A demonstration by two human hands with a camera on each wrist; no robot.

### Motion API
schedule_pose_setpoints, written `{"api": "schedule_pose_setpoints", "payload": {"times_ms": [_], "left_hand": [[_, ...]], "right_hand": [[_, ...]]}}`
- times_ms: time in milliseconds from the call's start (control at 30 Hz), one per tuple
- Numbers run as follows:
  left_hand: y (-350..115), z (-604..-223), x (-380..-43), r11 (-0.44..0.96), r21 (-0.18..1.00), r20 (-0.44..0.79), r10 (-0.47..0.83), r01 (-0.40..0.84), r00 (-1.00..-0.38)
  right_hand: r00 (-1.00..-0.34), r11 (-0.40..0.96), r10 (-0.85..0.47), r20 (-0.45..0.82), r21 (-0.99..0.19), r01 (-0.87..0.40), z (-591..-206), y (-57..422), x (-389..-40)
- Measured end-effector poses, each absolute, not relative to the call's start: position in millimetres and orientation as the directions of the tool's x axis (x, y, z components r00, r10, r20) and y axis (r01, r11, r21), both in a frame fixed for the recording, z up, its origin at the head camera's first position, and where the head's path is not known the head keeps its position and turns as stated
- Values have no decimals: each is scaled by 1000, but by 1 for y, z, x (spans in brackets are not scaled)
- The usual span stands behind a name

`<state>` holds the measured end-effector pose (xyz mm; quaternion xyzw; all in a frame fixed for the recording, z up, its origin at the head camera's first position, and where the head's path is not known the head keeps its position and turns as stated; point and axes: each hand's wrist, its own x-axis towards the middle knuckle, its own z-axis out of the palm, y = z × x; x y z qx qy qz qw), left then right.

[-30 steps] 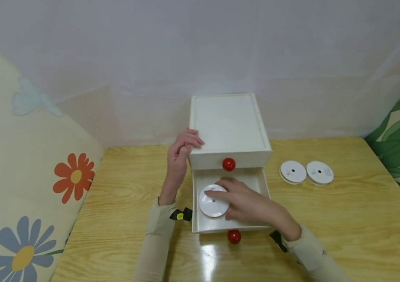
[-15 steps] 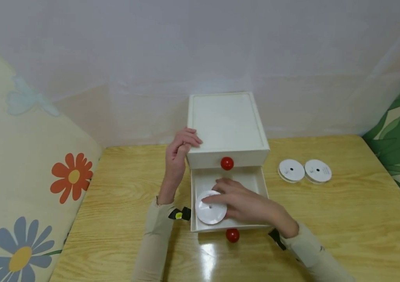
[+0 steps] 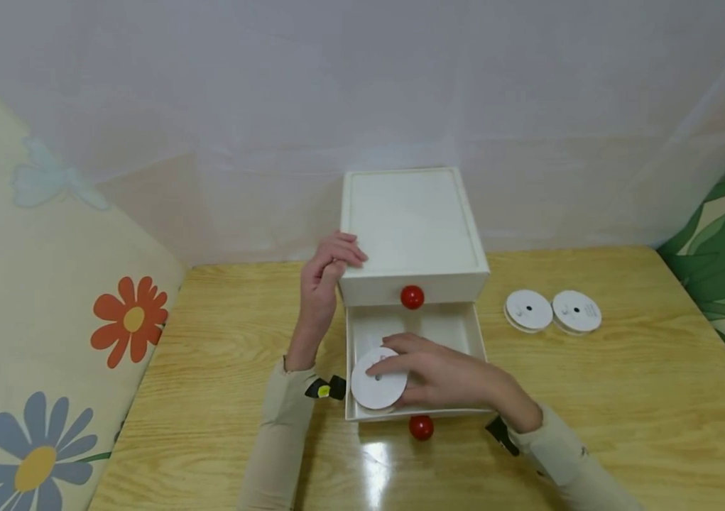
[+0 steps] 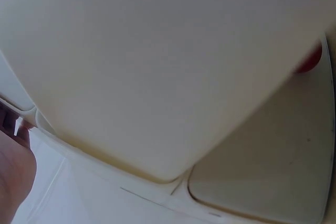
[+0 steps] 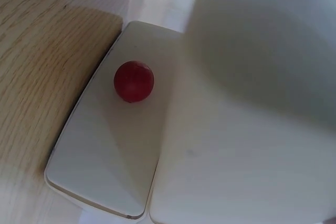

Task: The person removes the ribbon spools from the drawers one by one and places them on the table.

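A white two-drawer cabinet (image 3: 410, 220) stands on the table, its lower drawer (image 3: 454, 326) pulled out and its upper drawer (image 3: 375, 291) closed. Inside the lower drawer, at the front left, my right hand (image 3: 445, 369) holds a white ribbon spool (image 3: 378, 387), index finger across its face and thumb at its near side. My left hand (image 3: 326, 273) rests on the cabinet's front left top edge, fingers over the top and thumb near the corner. The left wrist view shows part of this hand at its left edge beside the white cabinet.
Two more white spools (image 3: 529, 310) lie side by side on the wooden table (image 3: 624, 397), right of the cabinet. Red knobs (image 3: 422, 427) stick out from both drawer fronts. A pale curtain (image 3: 260, 142) hangs behind, and a flower-printed panel (image 3: 74, 284) flanks the left side.
The spool in my right hand has shifted slightly left and toward the drawer's front, and its tilt has changed. My left hand keeps its place on the cabinet.
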<state>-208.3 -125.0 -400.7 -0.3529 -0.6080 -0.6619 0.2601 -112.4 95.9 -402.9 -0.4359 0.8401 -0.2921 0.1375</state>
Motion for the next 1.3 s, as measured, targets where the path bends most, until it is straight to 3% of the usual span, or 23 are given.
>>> {"api": "schedule_pose_setpoints", "payload": {"times_ms": [333, 800, 1300], "left_hand": [[-125, -400, -208, -131, 623, 782, 85, 771, -617], [-125, -400, -207, -128, 629, 777, 78, 767, -625], [-123, -399, -206, -140, 641, 766, 57, 755, -640]], "right_hand": [[-657, 461, -748, 95, -638, -617, -400, 96, -112], [-745, 310, -596, 300, -770, -557, -385, 107, -101], [-695, 255, -526, 490, -688, -679, -361, 147, -86]]}}
